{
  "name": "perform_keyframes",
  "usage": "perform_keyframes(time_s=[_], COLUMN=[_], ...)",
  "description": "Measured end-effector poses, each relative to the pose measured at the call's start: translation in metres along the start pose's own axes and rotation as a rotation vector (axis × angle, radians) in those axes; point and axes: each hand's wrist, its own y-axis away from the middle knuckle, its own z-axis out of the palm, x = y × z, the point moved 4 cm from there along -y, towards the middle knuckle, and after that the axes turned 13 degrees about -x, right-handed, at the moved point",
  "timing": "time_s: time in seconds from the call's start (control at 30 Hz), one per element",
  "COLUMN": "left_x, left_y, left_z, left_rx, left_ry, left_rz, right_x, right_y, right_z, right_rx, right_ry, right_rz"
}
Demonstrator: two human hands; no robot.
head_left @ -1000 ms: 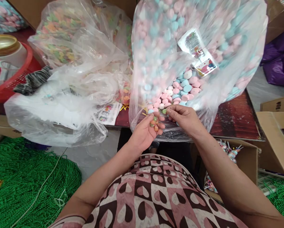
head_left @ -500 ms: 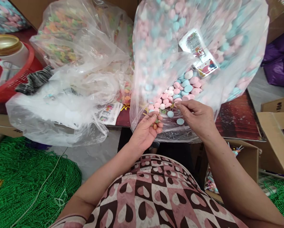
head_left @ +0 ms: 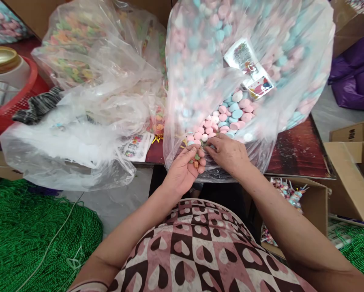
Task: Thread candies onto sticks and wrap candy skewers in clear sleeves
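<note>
My left hand (head_left: 185,166) is half curled, palm up, around a few small orange and green candies (head_left: 195,161) at the near edge of a big clear plastic bag (head_left: 176,134). Close beside it on the right, my right hand (head_left: 227,154) reaches palm down over the bag's mouth. Its fingers are bent together, and their tips hide whatever they may pinch. Just beyond both hands lie pink, blue and white button-shaped candies (head_left: 223,117). A printed packet stack (head_left: 249,69) rests on the bag's plastic.
Left of the bag sit another clear bag of orange and green candies (head_left: 75,61), white printed packets (head_left: 136,147) and a red basket (head_left: 33,81). Below the dark red table (head_left: 294,158), an open carton (head_left: 315,202) stands at right and a green beaded heap (head_left: 48,227) at left.
My right hand has moved left and slightly down, close to my left hand, covering the spot where loose blue candies lay. My left hand stays nearly in place. The view has shifted slightly.
</note>
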Motion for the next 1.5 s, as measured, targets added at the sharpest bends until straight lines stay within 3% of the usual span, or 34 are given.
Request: perform_keyframes(time_s=[0.2,0.3,0.4,0.7,0.83,0.93,1.13,1.3,1.4,1.5], left_x=[0.000,0.000,0.000,0.000,0.000,0.000,-0.001,-0.001,-0.001,-0.002], left_y=[0.000,0.001,0.001,0.001,0.002,0.002,0.001,0.001,0.001,0.000], left_z=[-0.001,-0.001,-0.001,-0.001,-0.002,-0.002,-0.001,0.000,-0.001,-0.001], left_rx=[-0.021,-0.015,-0.015,-0.020,-0.027,-0.037,-0.032,-0.017,-0.021,-0.033], left_ry=[0.004,0.007,0.014,-0.006,-0.009,-0.005,-0.012,-0.021,-0.027,-0.029], left_rz=[0.002,-0.006,0.001,0.008,0.004,0.005,0.003,0.003,0.002,-0.003], right_x=[0.001,0.023,0.037,0.013,0.019,0.026,0.024,0.032,0.028,0.020], right_y=[0.021,0.019,0.011,-0.005,-0.001,0.007,0.018,0.003,-0.008,-0.016], right_z=[0.004,0.000,-0.004,-0.015,-0.011,-0.002,0.007,-0.007,-0.014,-0.020], right_rx=[0.105,0.181,0.138,-0.147,-0.127,-0.060,0.009,0.090,-0.002,-0.085], right_ry=[-0.290,-0.236,-0.067,0.178,0.175,0.057,-0.278,-0.050,0.125,0.209], right_rz=[-0.268,-0.094,0.092,0.226,0.238,0.170,-0.209,0.075,0.202,0.219])
